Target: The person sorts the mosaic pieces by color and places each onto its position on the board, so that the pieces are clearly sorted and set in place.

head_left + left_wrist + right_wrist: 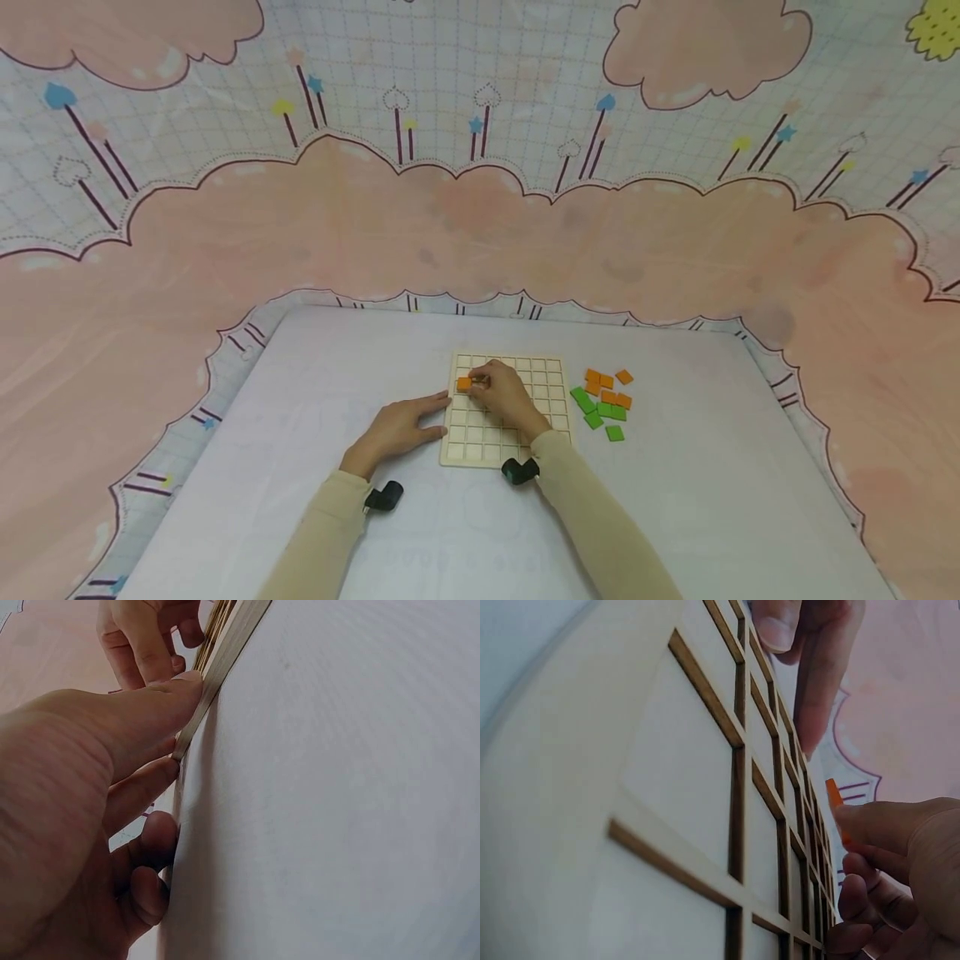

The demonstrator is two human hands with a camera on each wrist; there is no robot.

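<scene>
A pale wooden grid board (474, 450) with square recesses lies on the white table. My right hand (512, 398) is over its upper left part and pinches an orange square tile (464, 384) between thumb and fingertips. In the right wrist view that tile (833, 793) shows as a thin tilted edge close above the recesses. Beside the board's left edge, my left hand (397, 425) touches the rim with thumb and fingertips. Its thumb (161, 701) presses against the wooden side in the left wrist view.
Right of the board lie several loose orange tiles (609, 397) and, just nearer, several green tiles (615, 433). The white table (720, 467) extends to both sides. A patterned pink cloth (480, 242) rises behind it.
</scene>
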